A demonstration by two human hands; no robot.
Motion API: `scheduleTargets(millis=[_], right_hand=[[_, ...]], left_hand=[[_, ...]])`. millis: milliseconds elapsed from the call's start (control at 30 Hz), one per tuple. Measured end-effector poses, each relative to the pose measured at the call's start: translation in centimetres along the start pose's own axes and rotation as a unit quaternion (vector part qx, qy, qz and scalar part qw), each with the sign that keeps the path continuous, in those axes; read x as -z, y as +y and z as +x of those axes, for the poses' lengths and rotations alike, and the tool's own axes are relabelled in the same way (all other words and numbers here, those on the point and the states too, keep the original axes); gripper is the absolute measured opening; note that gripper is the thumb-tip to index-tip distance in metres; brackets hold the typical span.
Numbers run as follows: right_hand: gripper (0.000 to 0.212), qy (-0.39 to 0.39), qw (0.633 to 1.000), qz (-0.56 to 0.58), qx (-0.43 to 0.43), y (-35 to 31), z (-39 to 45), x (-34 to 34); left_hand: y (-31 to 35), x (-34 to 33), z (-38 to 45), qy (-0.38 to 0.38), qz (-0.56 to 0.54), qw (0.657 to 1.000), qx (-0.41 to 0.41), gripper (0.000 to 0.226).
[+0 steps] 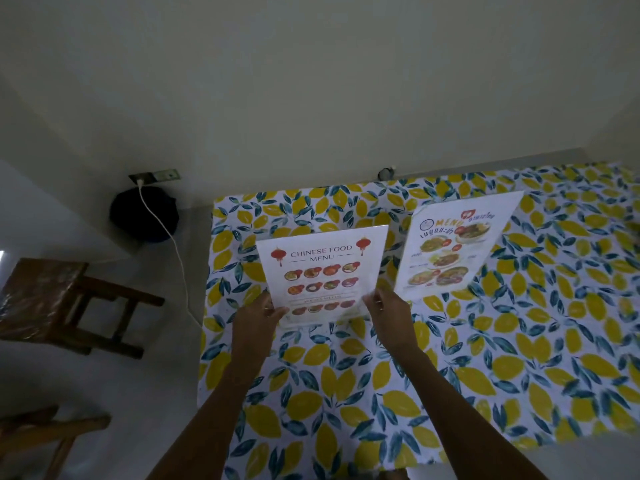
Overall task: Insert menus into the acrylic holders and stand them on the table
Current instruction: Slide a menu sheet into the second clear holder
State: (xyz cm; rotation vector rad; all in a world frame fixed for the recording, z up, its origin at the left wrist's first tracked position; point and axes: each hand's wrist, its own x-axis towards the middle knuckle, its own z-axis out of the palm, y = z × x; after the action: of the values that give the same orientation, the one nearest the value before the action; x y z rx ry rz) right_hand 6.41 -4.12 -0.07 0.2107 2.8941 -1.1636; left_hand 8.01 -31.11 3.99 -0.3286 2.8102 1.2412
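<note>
A white "Chinese Food Menu" sheet (320, 271) in a clear acrylic holder stands on the lemon-print table (381, 393), left of centre. My left hand (261, 315) grips its lower left edge, thumb on the front. My right hand (386, 310) pinches its lower right edge. A second menu (450, 251), with Thai lettering and food pictures, stands upright in its own acrylic holder to the right, untouched.
The table's left edge runs near x 590. Left of it, on the pale floor, stand a wooden stool (65, 303) and part of another (41, 438). A dark round bag (143, 216) sits by the wall, with a white cable (173, 244) plugged in above it.
</note>
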Motion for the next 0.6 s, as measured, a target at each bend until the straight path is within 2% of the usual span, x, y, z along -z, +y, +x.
scheduleTargets(millis=[367,467,533,600], right_hand=[[0.027,-0.006,0.999,-0.004,-0.034,-0.7,0.7,-0.4],[0.026,-0.009,0.999,-0.008,-0.041,-1.1,0.8,-0.3],[0.028,-0.018,0.999,-0.017,-0.04,-1.4,0.8,0.0],[0.031,-0.045,0.997,-0.05,-0.032,-1.4,0.7,0.5]], left_hand=[[-1.0,-1.0,1.0,0.004,0.011,1.0,0.003,0.027],[-0.8,-1.2,1.1,0.001,0.048,0.999,0.012,0.026],[-0.2,-1.5,0.8,-0.004,0.082,0.996,0.026,0.032],[0.5,-2.0,0.0,-0.013,0.144,0.988,0.051,0.049]])
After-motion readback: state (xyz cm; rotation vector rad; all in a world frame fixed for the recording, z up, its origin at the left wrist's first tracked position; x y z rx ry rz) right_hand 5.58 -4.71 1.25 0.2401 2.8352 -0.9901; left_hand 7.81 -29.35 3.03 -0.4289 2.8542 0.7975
